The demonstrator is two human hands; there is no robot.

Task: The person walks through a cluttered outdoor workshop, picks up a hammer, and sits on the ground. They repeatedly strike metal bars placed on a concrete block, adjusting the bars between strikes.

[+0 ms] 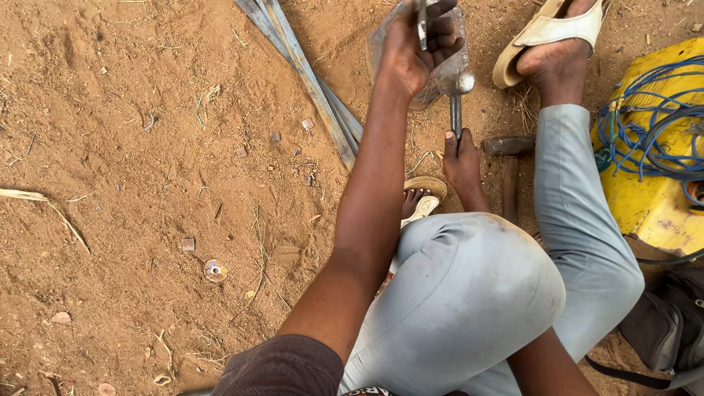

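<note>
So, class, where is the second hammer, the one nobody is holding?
The unheld wooden-handled hammer lies on the sandy ground right of centre, just beside the right hand and between the person's grey-trousered legs.

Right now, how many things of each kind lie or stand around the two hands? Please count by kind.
Hammers: 2 (ball-peen hammer in the right hand, second hammer on the sand)
Metal strips: 1 bundle
Metal piece in the left hand: 1
Yellow box: 1
Blue cable coil: 1
Total: 6

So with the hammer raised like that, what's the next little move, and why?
Probably a short downward tap. The right hand holds a hammer with its head just below the metal piece gripped in the left hand, over a clear plastic sheet.
</note>
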